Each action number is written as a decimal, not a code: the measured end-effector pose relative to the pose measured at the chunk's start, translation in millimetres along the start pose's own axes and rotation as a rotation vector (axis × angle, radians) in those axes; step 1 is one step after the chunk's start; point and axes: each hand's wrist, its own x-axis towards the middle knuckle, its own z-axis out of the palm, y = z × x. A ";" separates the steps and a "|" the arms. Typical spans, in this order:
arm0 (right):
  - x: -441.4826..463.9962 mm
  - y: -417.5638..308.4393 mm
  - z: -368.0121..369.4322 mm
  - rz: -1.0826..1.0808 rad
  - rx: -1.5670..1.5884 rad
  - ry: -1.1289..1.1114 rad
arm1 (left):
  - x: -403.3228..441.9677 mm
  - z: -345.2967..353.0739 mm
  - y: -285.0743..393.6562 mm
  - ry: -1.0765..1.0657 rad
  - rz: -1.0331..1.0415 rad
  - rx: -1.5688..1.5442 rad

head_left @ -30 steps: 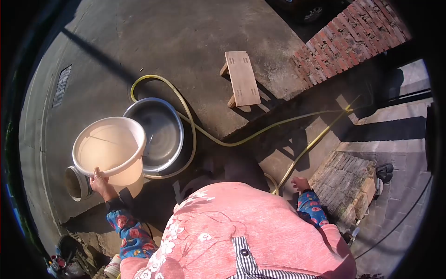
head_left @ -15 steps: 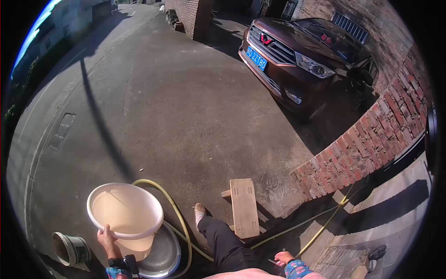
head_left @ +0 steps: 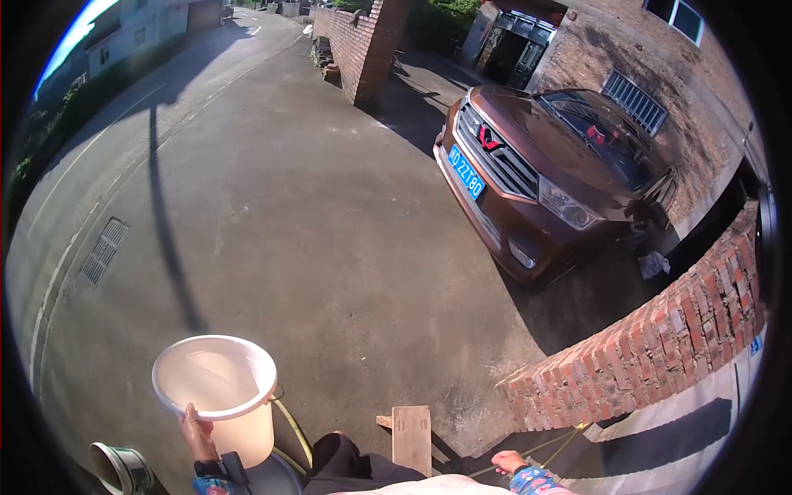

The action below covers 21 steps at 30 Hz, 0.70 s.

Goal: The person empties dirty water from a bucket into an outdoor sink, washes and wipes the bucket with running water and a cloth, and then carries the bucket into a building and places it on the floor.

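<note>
My left hand point(head_left: 198, 435) is closed on the near rim of a large pale bucket point(head_left: 250, 437), thumb over the edge. The bucket is tilted slightly so that its inside shows. Beneath it, partly hidden, is a grey basin point(head_left: 274, 478). My right hand point(head_left: 507, 462) is closed, held out low on the right near a wooden bench point(head_left: 411, 441). Whatever its fingers hold, if anything, is too small to make out. A yellow hose point(head_left: 294, 433) curves beside the bucket.
A smaller white pail point(head_left: 121, 469) lies tipped at lower left. A brown car point(head_left: 536, 173) is parked ahead to the right, behind a low brick wall point(head_left: 643, 351). A drain grate point(head_left: 106, 250) sits in the concrete at left.
My view has tipped up, so the car and walls sit lower in it. The bucket, still in my left hand, now covers more of the basin. My right hand remains closed.
</note>
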 end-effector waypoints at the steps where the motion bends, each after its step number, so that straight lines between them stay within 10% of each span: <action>1: 5.2 -19.3 -5.7 -0.034 0.011 0.024 | -2.7 9.4 12.7 0.010 0.013 0.032; 6: 56.5 -143.5 -21.2 -0.127 0.528 -0.170 | 41.0 47.7 28.2 0.073 -0.006 0.105; 11: 137.0 -268.6 -27.2 -0.578 -0.245 0.094 | 98.7 136.9 29.9 0.161 -0.043 0.196; 21: 171.9 -526.9 -78.5 -0.336 0.172 -0.114 | 213.0 372.9 50.7 0.198 -0.150 0.093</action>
